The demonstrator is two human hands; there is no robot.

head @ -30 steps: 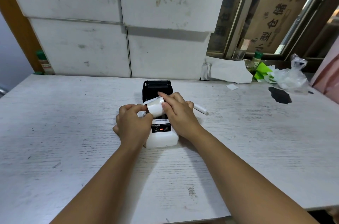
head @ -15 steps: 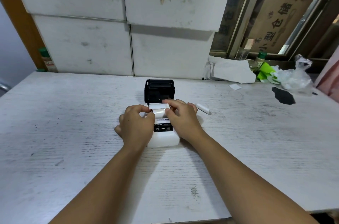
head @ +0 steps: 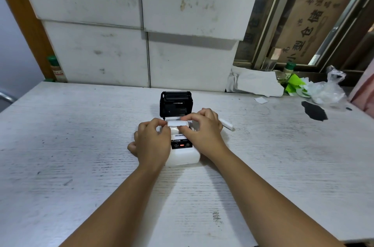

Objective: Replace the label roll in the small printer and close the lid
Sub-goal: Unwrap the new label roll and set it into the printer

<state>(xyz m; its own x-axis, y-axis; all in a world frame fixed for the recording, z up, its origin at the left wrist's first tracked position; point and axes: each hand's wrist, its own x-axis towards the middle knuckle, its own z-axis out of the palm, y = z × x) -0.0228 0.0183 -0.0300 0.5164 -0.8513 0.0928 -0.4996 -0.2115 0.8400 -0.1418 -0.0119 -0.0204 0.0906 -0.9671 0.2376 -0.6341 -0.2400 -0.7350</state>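
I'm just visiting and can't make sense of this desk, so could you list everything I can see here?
printer: one, white body, mid-table, under the hands
lid: one, black, standing open behind the printer
label roll: one, white, in the open printer, pinched from both sides
white stick: one, white, on the table right of the printer
table: one, whitewashed wood
foam blocks: several, white, stacked at the back
bottles: two, green caps, back left and back right
crumpled paper: white, back right
green scraps: beside the paper
plastic bag: one, clear, far right
dark patch: one, black, on the table near the bag
cardboard boxes: brown, behind the window frame
left hand: grip on the roll
right hand: grip on the roll
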